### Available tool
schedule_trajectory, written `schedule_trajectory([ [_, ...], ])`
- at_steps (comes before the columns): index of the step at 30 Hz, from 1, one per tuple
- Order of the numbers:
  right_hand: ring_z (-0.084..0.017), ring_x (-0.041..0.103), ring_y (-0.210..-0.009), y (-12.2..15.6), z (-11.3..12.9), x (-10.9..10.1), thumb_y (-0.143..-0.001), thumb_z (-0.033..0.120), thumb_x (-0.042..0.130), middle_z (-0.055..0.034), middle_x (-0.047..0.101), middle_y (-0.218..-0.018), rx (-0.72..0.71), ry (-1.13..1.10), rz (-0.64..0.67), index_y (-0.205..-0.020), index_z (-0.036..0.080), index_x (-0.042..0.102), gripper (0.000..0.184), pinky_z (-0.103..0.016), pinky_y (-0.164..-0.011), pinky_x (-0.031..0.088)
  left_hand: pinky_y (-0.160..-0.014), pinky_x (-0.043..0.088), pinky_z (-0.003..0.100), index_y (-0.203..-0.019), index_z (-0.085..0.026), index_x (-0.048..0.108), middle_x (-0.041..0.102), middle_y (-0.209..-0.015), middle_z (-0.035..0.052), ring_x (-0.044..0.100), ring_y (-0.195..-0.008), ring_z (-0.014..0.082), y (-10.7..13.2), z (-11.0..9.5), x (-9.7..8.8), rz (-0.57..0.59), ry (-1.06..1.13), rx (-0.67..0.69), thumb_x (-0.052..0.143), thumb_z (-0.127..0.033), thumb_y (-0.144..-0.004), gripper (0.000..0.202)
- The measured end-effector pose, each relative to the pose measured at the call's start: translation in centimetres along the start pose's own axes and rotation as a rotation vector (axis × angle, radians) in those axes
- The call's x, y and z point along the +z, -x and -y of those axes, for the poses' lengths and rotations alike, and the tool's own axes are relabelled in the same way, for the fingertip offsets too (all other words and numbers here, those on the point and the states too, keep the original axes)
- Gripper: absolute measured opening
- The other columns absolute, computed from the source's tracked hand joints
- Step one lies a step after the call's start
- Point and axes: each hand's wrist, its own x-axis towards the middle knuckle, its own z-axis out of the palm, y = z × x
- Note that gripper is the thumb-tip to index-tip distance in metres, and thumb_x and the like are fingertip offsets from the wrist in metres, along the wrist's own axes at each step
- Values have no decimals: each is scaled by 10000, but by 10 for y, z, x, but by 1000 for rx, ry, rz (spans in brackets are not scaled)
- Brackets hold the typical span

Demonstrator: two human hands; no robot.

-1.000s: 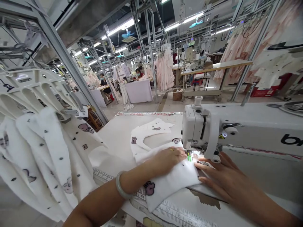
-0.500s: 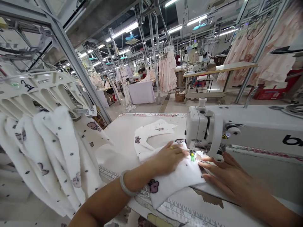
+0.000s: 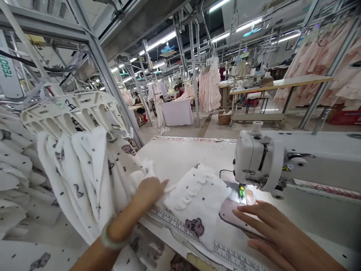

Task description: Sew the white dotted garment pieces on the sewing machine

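Observation:
My left hand (image 3: 149,192), smeared by motion, is at the left of the sewing table, beside hanging white fabric; whether it grips any cloth I cannot tell. A blurred bit of white cloth (image 3: 147,166) shows just beyond it. To its right lies a white printed fabric piece (image 3: 210,199) with small dark dots, a purple bear motif and a gathered edge. It lies left of the presser foot (image 3: 241,192) of the white sewing machine (image 3: 251,158). My right hand (image 3: 270,229) is open, fingers spread, at the machine bed near the lit needle area.
A white clip hanger (image 3: 75,109) holds several printed fabric pieces (image 3: 87,180) at the left. A printed ruler strip (image 3: 225,252) runs along the table's front edge. Metal posts (image 3: 113,82) stand beyond the hanger. Further back are worktables, pink garments (image 3: 210,84) and people at work.
My left hand has moved left, away from the needle. The fabric is out from under the presser foot, and the curved strip no longer lies spread behind it. The view has shifted left.

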Motion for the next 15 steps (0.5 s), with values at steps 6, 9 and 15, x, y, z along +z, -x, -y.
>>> schedule_trajectory([
  [6, -356, 628, -1317, 0, 0, 12, -995, 548, 619, -55, 592, -1513, -48, 27, 221, -1653, 367, 297, 754, -615, -1061, 555, -549, 494, 240, -854, -220, 760, 737, -724, 31, 657, -566, 163, 90, -31, 7, 558, 392, 997, 494, -511, -1048, 439],
  [9, -375, 601, -1342, 0, -7, 15, -1006, 549, 605, -78, 579, -1516, -70, 44, 243, -1671, 336, 230, 793, -665, -1071, 518, -787, 576, 241, -1038, -214, 769, 789, -1014, 62, 746, -864, 185, 81, -57, 3, 467, 500, 1101, 555, -386, -1033, 275],
  [15, -378, 659, -1263, -1, -17, 8, -986, 561, 634, -40, 661, -1431, -35, 168, 85, -1534, 324, 533, 606, -581, -962, 561, -1281, 311, 483, -1498, -67, 526, 454, -1613, 216, 390, -1531, 351, 42, -96, 18, -12, 250, 946, 553, -477, -1045, 611],
])
